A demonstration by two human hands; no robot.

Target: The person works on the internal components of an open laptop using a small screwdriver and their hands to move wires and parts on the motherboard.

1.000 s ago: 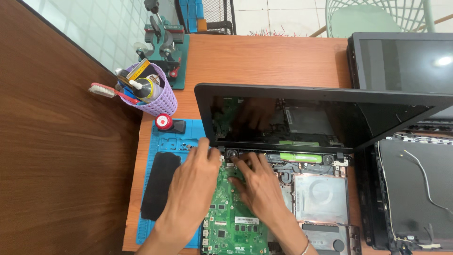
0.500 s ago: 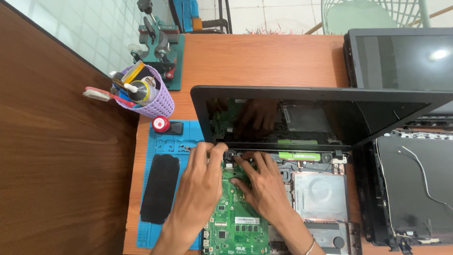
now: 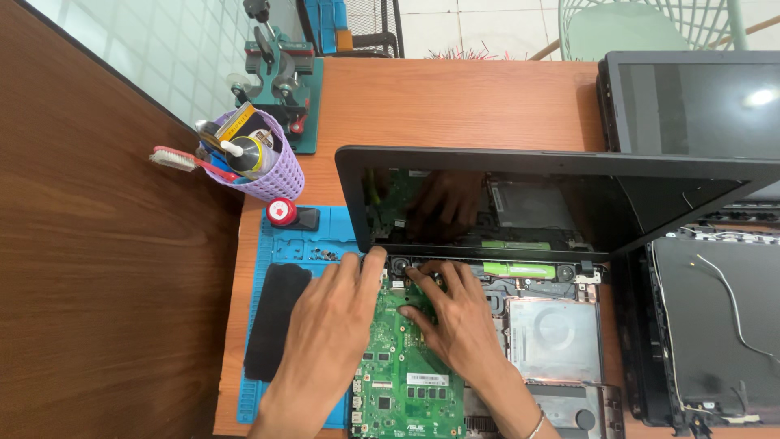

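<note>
Working at the hinge edge of the opened laptop, both hands are pressing on the green motherboard, apparently seating or freeing it (a judgement). The left hand is lying flat, fingers spread and holding nothing; the right hand is curling narrow fingertips near the hinge, grip unclear. Any next move is calling for even, gentle pressure. The board is sitting inside the chassis, beside the blue mat.

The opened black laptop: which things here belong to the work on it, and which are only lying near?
In hand:
left hand
right hand
green circuit board
opened black laptop

Lying about:
purple plastic basket of tools
blue silicone work mat
flat black rectangular part
second black laptop
</note>
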